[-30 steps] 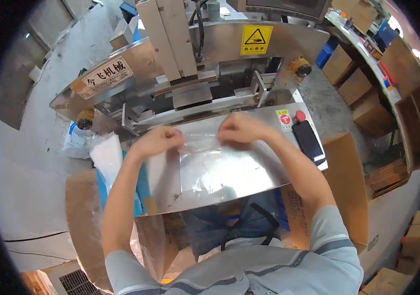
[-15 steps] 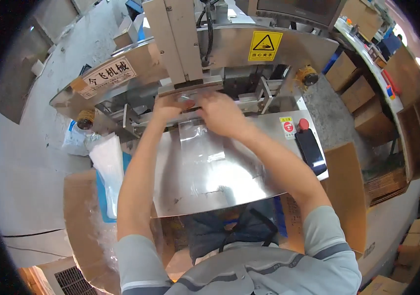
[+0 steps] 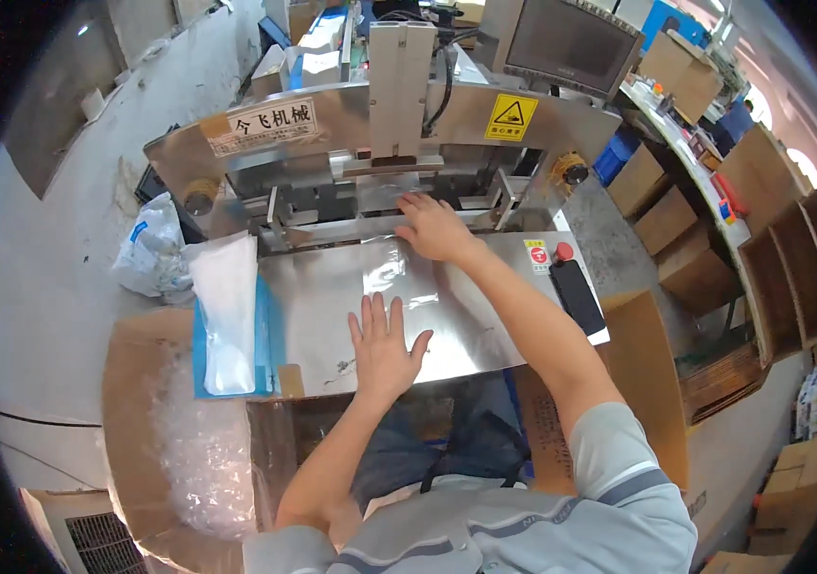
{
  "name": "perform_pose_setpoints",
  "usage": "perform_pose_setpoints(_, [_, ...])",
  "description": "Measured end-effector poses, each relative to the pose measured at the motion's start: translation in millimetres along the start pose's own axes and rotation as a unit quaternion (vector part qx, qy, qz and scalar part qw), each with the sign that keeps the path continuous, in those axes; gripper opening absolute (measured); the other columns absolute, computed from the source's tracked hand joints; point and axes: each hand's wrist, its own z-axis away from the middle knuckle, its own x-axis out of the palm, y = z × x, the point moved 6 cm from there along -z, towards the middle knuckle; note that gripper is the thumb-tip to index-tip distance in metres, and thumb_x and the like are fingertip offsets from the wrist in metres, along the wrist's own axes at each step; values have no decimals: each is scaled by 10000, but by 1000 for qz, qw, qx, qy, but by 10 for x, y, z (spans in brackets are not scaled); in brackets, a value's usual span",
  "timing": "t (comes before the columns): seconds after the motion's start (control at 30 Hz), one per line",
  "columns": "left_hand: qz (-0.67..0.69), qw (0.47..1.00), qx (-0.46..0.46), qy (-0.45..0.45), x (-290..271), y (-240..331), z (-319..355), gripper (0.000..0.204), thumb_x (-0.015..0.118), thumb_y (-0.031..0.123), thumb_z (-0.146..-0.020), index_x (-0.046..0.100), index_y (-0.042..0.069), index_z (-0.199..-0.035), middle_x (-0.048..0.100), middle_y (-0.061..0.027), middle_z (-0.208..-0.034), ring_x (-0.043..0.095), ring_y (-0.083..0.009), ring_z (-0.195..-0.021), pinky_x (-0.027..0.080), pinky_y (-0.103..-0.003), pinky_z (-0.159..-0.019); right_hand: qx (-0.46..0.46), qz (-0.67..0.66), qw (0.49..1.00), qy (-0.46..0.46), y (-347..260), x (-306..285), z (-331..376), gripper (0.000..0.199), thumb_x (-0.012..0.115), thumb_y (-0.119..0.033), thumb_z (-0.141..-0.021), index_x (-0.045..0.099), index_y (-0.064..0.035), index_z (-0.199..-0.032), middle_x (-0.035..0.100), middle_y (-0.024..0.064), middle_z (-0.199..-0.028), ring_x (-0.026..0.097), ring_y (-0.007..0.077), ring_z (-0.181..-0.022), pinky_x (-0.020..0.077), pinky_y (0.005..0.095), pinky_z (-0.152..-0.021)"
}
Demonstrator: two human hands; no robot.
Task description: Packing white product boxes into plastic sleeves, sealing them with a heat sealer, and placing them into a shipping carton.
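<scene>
Two hands on a clear bag at the machine

The right hand point(image 3: 435, 228) presses the clear plastic bag point(image 3: 394, 277) at the frame centre, fingers flat; the left hand point(image 3: 384, 342) lies open, nearer the bottom.

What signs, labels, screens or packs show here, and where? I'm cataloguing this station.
Warning sign: machine front, upper right; yellow square, black triangle.
Nameplate: machine front, upper left; pale tilted strip.
Screen: top right; dark, grey-framed.
Sticker: table's right end; small, red and white.
White packs: table's left end; stacked.

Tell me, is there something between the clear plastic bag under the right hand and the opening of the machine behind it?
Nothing visible. The right hand presses the clear plastic bag at the machine opening; the left hand lies flat on the steel table.
</scene>
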Motion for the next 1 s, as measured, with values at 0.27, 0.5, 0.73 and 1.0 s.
perform_pose_setpoints(0.27, [-5,1000,1,17,14,36,22,693,652,457,-909,507,-43,-1366,450,-332,-1422,357,-476,-1390,213,-648,-1139,3,14,1000,-12,26,-30,-29,530,585,-344,-949,521,-39,-1378,485,167,-1489,427,343,-1402,368,562,-1109])
perform_pose_setpoints(0.5, [-4,1000,-21,3,20,4,28,751,653,468,-906,456,-69,-1393,434,-325,-1431,326,-478,-1403,204,-658,-1139,-6,18,1000,13,-78,-204,-68,472,578,-301,-966,542,-35,-1355,558,179,-1402,478,367,-1346,368,525,-1106])
perform_pose_setpoints(0.73, [27,993,-64,95,-109,-65,36,903,678,453,-901,262,-86,-1494,218,-369,-1535,188,-540,-1445,173,-665,-1147,12,15,999,-28,-84,-281,-162,444,535,-312,-989,545,-31,-1332,615,227,-1294,538,392,-1268,377,573,-1071])
perform_pose_setpoints(1.0, [59,985,-101,129,-86,-191,41,916,605,474,-947,184,-104,-1519,186,-360,-1561,151,-529,-1466,125,-628,-1180,3,12,1000,16,60,-255,-186,483,520,-324,-997,529,-19,-1372,625,243,-1279,565,396,-1240,378,545,-1082])
